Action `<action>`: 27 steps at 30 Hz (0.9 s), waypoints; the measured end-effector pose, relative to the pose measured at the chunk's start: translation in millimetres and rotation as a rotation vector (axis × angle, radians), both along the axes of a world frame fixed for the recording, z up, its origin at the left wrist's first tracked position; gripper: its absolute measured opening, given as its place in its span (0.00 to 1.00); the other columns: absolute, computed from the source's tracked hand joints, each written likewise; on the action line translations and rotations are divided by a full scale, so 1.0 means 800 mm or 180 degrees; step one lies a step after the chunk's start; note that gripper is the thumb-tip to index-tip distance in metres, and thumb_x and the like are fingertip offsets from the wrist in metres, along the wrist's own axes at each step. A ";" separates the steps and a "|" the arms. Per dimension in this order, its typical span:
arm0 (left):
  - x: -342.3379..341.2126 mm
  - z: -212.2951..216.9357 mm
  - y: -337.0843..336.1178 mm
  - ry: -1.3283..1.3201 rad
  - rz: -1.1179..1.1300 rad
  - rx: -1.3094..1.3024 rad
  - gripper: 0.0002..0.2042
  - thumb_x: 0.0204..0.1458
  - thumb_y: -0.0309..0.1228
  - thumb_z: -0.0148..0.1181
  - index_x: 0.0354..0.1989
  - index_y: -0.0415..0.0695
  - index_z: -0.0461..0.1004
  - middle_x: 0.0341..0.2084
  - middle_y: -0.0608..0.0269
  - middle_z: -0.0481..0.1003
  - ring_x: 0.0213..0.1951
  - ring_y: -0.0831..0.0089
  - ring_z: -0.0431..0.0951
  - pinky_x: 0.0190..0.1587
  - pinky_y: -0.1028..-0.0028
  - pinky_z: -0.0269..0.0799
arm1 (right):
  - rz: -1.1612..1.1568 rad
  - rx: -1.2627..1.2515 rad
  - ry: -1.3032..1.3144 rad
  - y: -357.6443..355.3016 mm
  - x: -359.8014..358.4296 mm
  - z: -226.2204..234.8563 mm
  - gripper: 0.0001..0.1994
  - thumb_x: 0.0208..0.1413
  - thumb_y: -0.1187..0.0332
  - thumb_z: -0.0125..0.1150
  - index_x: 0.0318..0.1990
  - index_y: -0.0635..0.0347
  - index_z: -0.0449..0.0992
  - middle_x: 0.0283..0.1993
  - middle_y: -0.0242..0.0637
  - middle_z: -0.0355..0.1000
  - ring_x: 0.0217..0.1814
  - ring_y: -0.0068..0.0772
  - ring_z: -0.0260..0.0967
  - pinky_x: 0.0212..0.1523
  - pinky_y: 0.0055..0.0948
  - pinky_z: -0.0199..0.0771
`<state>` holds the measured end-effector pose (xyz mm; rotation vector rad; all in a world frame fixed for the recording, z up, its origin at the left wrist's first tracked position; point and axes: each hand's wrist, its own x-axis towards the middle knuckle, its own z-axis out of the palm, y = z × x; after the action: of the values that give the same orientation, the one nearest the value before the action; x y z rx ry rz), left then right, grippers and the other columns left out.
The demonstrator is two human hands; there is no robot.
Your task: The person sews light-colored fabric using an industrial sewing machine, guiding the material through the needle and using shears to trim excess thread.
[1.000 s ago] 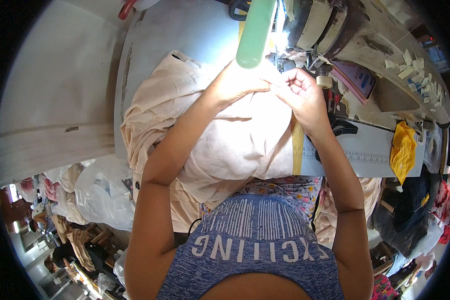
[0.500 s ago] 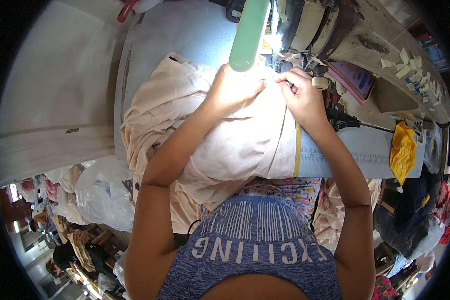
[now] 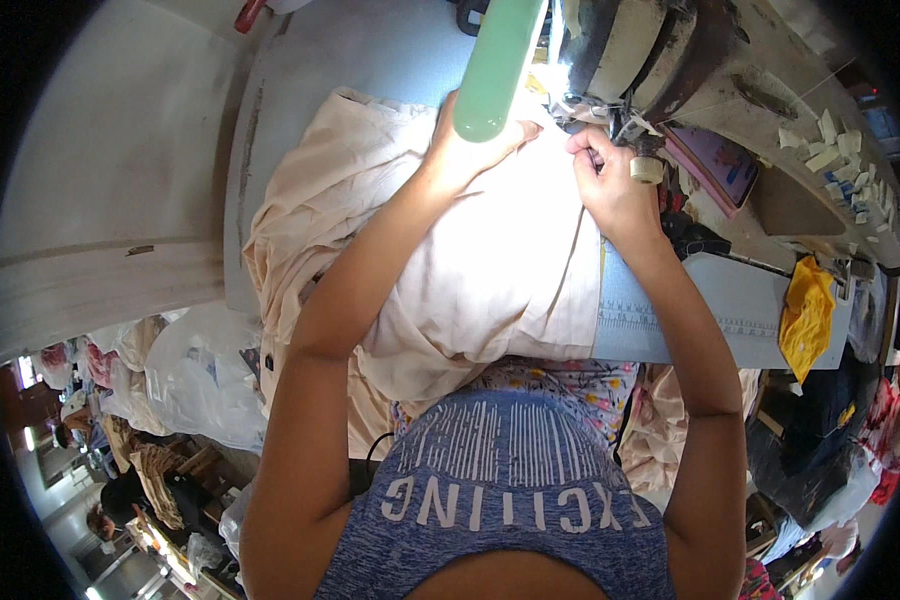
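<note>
Cream cloth [image 3: 510, 270] lies bunched across the sewing table and hangs down over my lap. My left hand [image 3: 462, 150] rests flat on it, thumb stretched toward the needle area; a pale green lamp-like bar [image 3: 495, 85] hides part of its fingers. On the cloth's right edge, my right hand [image 3: 615, 190] is closed, finger and thumb pinched together just in front of the presser foot [image 3: 575, 110]. The sewing machine [image 3: 650, 60] stands beyond both hands. Bright light washes out the cloth between them.
A phone [image 3: 720, 165] leans by the machine's body, which carries several small pale tags [image 3: 835, 150]. A yellow cloth piece [image 3: 808, 315] hangs off the table's right edge, near a printed ruler scale [image 3: 690, 322]. Plastic bags [image 3: 205, 380] sit to the lower left, a wall at left.
The hands have moved apart: my left thumb has spread away from the right fingers, and my left hand lies flatter. The cloth has shifted slightly, covering the yellow strip along its right edge.
</note>
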<state>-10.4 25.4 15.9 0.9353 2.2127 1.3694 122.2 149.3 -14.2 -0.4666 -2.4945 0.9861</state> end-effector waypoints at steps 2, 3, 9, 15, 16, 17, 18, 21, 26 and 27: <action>-0.003 -0.002 0.003 -0.0005 -0.0021 -0.0011 0.23 0.33 0.27 0.69 0.38 0.37 0.65 0.26 0.57 0.72 0.29 0.75 0.73 0.33 0.75 0.69 | -0.0080 -0.0067 0.0289 0.002 -0.002 -0.005 0.06 0.53 0.74 0.53 0.36 0.62 0.75 0.27 0.42 0.73 0.28 0.27 0.70 0.32 0.26 0.69; 0.000 0.004 0.004 0.0107 -0.0014 -0.0120 0.22 0.33 0.28 0.70 0.37 0.36 0.66 0.26 0.58 0.71 0.29 0.75 0.72 0.33 0.75 0.69 | -0.0084 -0.0075 0.0320 0.003 0.000 -0.009 0.06 0.52 0.74 0.53 0.36 0.62 0.76 0.28 0.42 0.73 0.28 0.29 0.70 0.32 0.26 0.69; -0.020 -0.011 -0.012 0.0359 -0.0736 0.0225 0.26 0.33 0.33 0.72 0.42 0.38 0.69 0.33 0.56 0.74 0.35 0.69 0.74 0.40 0.72 0.70 | 0.0520 0.1023 0.0221 0.000 0.013 0.006 0.08 0.48 0.76 0.56 0.37 0.60 0.77 0.36 0.38 0.72 0.35 0.42 0.71 0.38 0.31 0.71; -0.004 -0.011 -0.002 0.0692 -0.0165 -0.0088 0.19 0.34 0.33 0.72 0.31 0.36 0.71 0.25 0.57 0.74 0.29 0.72 0.75 0.33 0.74 0.69 | 0.0637 0.1322 0.0210 -0.008 0.019 0.012 0.09 0.48 0.75 0.53 0.37 0.59 0.76 0.36 0.41 0.72 0.36 0.44 0.71 0.37 0.38 0.72; 0.000 -0.010 0.001 0.0752 -0.0022 -0.0094 0.18 0.35 0.34 0.73 0.25 0.34 0.72 0.20 0.59 0.73 0.25 0.74 0.74 0.28 0.76 0.69 | 0.0572 0.1321 0.0188 -0.007 0.017 0.010 0.09 0.48 0.75 0.53 0.37 0.59 0.76 0.37 0.41 0.72 0.37 0.44 0.71 0.37 0.38 0.72; -0.004 -0.016 0.002 0.0519 -0.0029 0.0081 0.17 0.35 0.33 0.72 0.25 0.34 0.72 0.20 0.58 0.74 0.24 0.74 0.74 0.28 0.75 0.69 | 0.0504 0.1320 0.0166 -0.005 0.015 0.008 0.09 0.48 0.75 0.53 0.37 0.59 0.76 0.37 0.41 0.72 0.37 0.44 0.71 0.37 0.38 0.72; -0.010 -0.025 0.005 0.0286 -0.0037 0.0256 0.16 0.36 0.33 0.71 0.25 0.33 0.72 0.21 0.57 0.74 0.24 0.73 0.75 0.27 0.74 0.69 | 0.0436 0.1320 0.0144 -0.004 0.012 0.006 0.09 0.48 0.75 0.53 0.37 0.59 0.76 0.38 0.42 0.72 0.37 0.44 0.71 0.37 0.39 0.72; -0.011 -0.025 0.014 0.0280 0.0056 0.0189 0.15 0.37 0.31 0.68 0.28 0.32 0.74 0.22 0.54 0.76 0.22 0.72 0.75 0.27 0.73 0.70 | 0.0377 0.1332 0.0204 0.006 0.002 -0.005 0.08 0.51 0.75 0.54 0.38 0.59 0.77 0.36 0.45 0.73 0.33 0.46 0.73 0.34 0.36 0.72; -0.025 -0.033 0.031 0.1021 0.0001 0.0451 0.13 0.37 0.30 0.67 0.32 0.36 0.76 0.24 0.52 0.78 0.24 0.69 0.77 0.30 0.70 0.72 | -0.0014 0.1036 0.0034 0.011 -0.003 -0.009 0.09 0.55 0.69 0.50 0.40 0.57 0.76 0.24 0.54 0.71 0.30 0.48 0.73 0.32 0.41 0.71; -0.030 -0.034 0.033 0.1203 -0.0058 0.0547 0.13 0.38 0.31 0.66 0.31 0.38 0.76 0.24 0.53 0.78 0.25 0.67 0.78 0.31 0.70 0.72 | -0.0063 0.1004 0.0031 0.013 -0.003 -0.010 0.10 0.55 0.68 0.50 0.41 0.57 0.76 0.23 0.54 0.71 0.30 0.48 0.73 0.32 0.41 0.71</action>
<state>-34.8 51.5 -11.7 1.3704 2.3693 1.4941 119.5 159.4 -21.9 -0.3834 -2.5678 0.5692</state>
